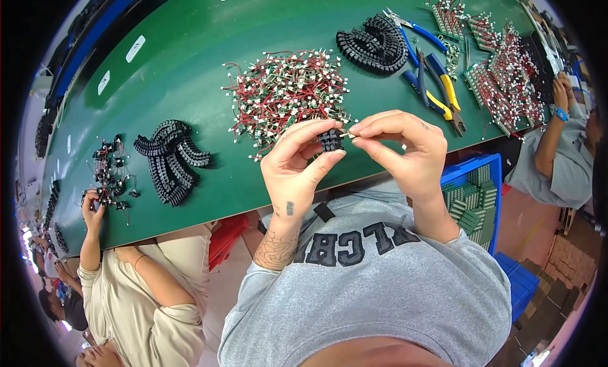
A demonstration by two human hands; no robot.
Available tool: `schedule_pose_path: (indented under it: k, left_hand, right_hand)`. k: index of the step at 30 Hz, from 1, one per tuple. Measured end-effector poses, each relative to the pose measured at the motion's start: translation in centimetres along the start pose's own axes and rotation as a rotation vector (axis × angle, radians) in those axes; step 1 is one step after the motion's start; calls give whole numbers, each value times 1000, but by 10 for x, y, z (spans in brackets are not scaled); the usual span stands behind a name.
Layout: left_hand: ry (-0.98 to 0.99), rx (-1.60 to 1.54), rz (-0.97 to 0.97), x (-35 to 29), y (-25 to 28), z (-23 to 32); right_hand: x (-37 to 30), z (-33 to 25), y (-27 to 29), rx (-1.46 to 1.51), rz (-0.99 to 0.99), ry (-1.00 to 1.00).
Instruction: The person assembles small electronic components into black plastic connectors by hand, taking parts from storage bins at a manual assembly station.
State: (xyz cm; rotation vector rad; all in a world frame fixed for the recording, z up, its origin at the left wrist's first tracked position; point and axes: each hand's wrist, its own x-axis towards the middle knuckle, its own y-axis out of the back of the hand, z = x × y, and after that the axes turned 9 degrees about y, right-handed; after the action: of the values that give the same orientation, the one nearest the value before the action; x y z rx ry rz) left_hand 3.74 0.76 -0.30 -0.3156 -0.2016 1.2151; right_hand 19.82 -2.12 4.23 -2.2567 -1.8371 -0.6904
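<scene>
The left hand (pixel 291 167) partly hides the black part (pixel 330 141) it pinches.

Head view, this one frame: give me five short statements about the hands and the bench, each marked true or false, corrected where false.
1. The left hand holds a small black ribbed piece. True.
2. The right hand grips a pair of pliers. False: its fingertips are pinched close beside the black ribbed piece; the blue-and-yellow pliers lie on the green table.
3. A heap of red-wired parts lies beyond the hands. True.
4. The blue crate stands on the tabletop. False: it is off the table, at the person's right.
5. Black ribbed strips lie on both sides of the heap. True.
</scene>
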Motion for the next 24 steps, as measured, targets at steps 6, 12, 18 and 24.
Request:
schedule_pose_path:
  k: [6, 12, 18, 24]
  left_hand:
    - [53, -55, -28, -2, -6, 3]
    - [83, -110, 11, -3, -9, 0]
    - [53, -16, 11, -6, -5, 0]
    - [35, 59, 42, -8, -2, -2]
  right_hand:
    - [0, 3, 5, 35, -36, 54]
    - [-1, 6, 9, 27, -60, 45]
    - [-4, 6, 9, 18, -61, 37]
    - [-6, 11, 4, 39, -63, 25]
